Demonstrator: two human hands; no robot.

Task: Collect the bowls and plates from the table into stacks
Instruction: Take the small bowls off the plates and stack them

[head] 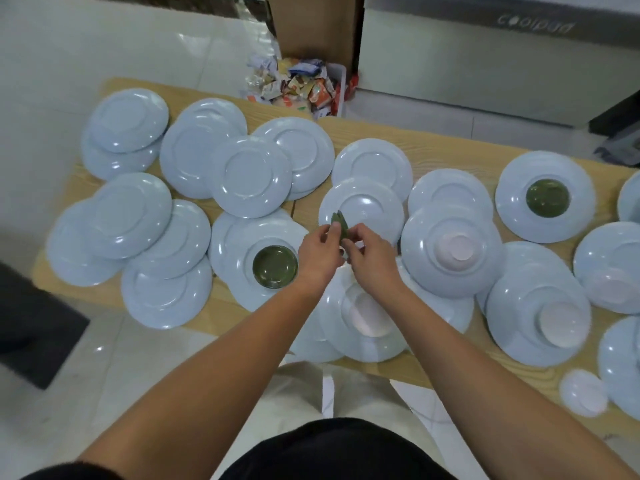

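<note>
Several pale blue plates, such as the one at the back middle (251,176), lie spread and overlapping over the wooden table (450,147). Small green bowls sit on a plate at the left of centre (275,266) and on one at the back right (547,198). Pinkish-white small bowls rest upside down on plates at the right (457,251) and in front (367,315). My left hand (320,252) and my right hand (372,259) meet above the table's middle, both pinching green bowls (338,224) held on edge between them.
A white bin (301,86) full of wrappers stands behind the table, beside a cardboard box (313,22). A small white lid-like dish (583,393) lies near the front right edge. A dark object (31,323) sits at the left on the tiled floor.
</note>
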